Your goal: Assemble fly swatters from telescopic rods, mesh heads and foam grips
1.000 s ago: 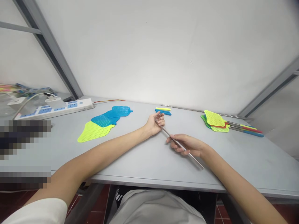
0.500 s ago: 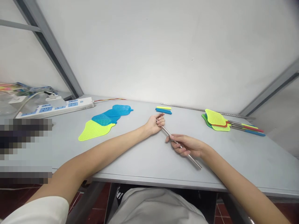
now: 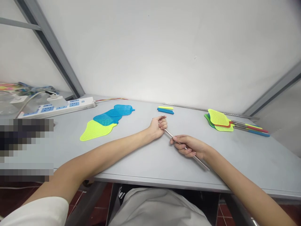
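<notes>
A thin metal rod (image 3: 201,163) slants across the middle of the table between my hands. My left hand (image 3: 158,127) is closed round its upper end, which the fingers hide. Further down, my right hand (image 3: 188,146) grips the rod, with the lower end sticking out below the palm. Beyond my left hand lie one yellow and some blue handle sleeves (image 3: 166,110). To the left are two blue fly swatter heads (image 3: 107,117) and a yellow-green fly swatter head (image 3: 96,130), overlapping in a row.
Several fly swatters (image 3: 219,119) with coloured handles are stacked at the right. Long metal rods (image 3: 195,108) lie along the wall. A white power strip (image 3: 82,103) with plugged-in adapters stands at the left. The grey table's (image 3: 150,179) front edge is close to my body.
The rod's lower end has shifted slightly to the right, along with my right hand. Both hands keep hold of it. The view has moved a little.
</notes>
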Available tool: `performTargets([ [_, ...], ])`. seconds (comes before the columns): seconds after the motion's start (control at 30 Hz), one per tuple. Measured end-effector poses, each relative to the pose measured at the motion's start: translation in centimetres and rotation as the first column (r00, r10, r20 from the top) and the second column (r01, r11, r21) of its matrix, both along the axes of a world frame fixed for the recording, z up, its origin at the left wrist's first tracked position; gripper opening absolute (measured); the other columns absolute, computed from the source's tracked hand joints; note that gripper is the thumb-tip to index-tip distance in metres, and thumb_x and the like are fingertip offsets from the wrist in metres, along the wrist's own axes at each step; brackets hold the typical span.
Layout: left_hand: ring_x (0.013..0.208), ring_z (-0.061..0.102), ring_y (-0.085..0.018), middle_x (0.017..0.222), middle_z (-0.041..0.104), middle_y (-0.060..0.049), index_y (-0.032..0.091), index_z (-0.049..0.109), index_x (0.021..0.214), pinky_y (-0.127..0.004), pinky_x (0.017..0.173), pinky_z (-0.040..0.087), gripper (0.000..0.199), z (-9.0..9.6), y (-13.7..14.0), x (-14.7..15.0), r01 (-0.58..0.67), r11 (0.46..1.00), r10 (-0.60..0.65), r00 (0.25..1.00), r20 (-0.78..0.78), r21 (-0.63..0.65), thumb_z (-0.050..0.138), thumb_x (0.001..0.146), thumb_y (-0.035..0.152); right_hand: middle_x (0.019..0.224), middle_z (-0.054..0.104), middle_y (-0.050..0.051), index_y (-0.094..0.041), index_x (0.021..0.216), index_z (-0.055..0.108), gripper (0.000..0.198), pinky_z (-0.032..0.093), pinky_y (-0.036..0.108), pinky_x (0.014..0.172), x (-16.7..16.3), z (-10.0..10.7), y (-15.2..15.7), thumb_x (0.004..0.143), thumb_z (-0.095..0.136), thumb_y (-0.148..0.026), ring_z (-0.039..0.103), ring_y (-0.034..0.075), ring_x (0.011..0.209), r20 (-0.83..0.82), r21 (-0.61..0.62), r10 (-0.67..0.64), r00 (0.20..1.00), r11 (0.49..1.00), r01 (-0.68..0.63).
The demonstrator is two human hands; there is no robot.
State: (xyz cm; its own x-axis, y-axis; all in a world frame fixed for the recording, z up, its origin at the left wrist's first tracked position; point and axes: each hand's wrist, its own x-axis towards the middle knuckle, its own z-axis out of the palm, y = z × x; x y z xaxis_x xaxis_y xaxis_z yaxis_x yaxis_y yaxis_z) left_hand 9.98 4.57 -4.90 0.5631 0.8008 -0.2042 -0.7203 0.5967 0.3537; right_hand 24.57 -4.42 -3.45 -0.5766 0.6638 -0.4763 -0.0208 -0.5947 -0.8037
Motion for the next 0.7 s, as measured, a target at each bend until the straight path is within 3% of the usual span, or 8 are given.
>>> performTargets([
  [0.17,0.025,0.017,-0.002,0.04,0.018,0.009,0.012,0.043,0.065,-0.015,0.025,0.012,0.018,0.3,-0.7,0.0,-0.039,0.999,0.039,0.999,0.003,-0.029,0.03,0.078,0.01,0.05,0.022,-0.008,-0.016,0.08,0.046,0.014,0.01,0.009,0.021,0.1,0.1,0.1,0.078,0.042,-0.029,0.015,0.001,0.03,-0.024,-0.051,0.012,1.0,0.999,-0.013],
  [0.43,0.025,0.017,-0.002,0.04,0.019,0.009,0.012,0.041,0.064,-0.015,0.025,0.011,0.02,0.2,-1.5,0.4,-0.058,0.996,0.059,0.998,0.014,-0.063,0.029,0.08,0.012,0.046,0.02,-0.008,-0.017,0.069,0.038,0.02,0.011,0.01,0.019,0.4,-0.1,0.7,0.082,0.033,-0.031,0.013,0.002,0.027,-0.185,-0.294,0.054,0.981,0.95,-0.107],
  [0.7,0.026,0.017,-0.002,0.04,0.018,0.009,0.012,0.041,0.063,-0.015,0.025,0.011,0.02,0.4,-1.9,0.6,-0.057,0.995,0.058,0.998,0.005,-0.088,0.029,0.08,0.012,0.044,0.021,-0.008,-0.017,0.069,0.038,0.021,0.011,0.01,0.018,0.5,-0.2,0.8,0.082,0.032,-0.032,0.016,0.002,0.026,-0.188,-0.324,0.062,0.98,0.938,-0.122],
])
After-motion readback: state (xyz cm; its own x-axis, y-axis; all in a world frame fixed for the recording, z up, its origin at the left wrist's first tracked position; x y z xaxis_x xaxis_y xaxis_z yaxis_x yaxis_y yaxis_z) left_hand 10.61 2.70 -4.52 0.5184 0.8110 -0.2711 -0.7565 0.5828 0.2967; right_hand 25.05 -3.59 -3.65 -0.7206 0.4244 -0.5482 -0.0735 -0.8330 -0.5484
